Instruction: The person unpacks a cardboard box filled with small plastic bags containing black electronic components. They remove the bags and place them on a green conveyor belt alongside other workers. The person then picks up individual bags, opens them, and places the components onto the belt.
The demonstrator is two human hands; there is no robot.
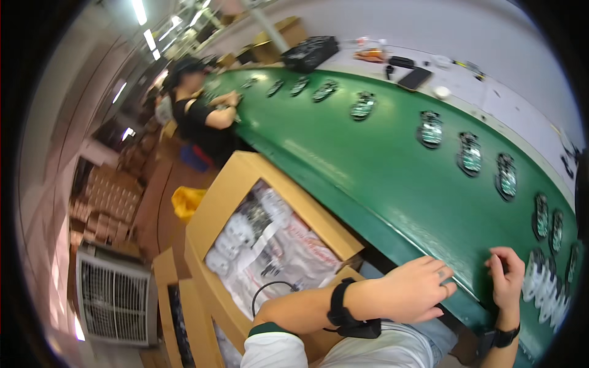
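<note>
My left hand (408, 289) is over the near edge of a green conveyor belt (368, 159), fingers loosely bent, a ring on one. Nothing shows between its fingers and thumb. Just above the belt on the right, my right hand (507, 276) has its fingers half curled, with no object visible in it. It is nearest to several white plastic parts (543, 288) lying in a row. Long, rounded dark housings with green circuit boards (506, 176) lie spaced along the belt's far side. Both wrists wear black bands.
An open cardboard box (211, 211) with bagged parts stands against the belt's near side. A worker in black (205, 122) sits farther up the line. A white ledge behind the belt holds a phone (415, 79) and a black crate (311, 53). A grilled cooler (116, 297) stands at left.
</note>
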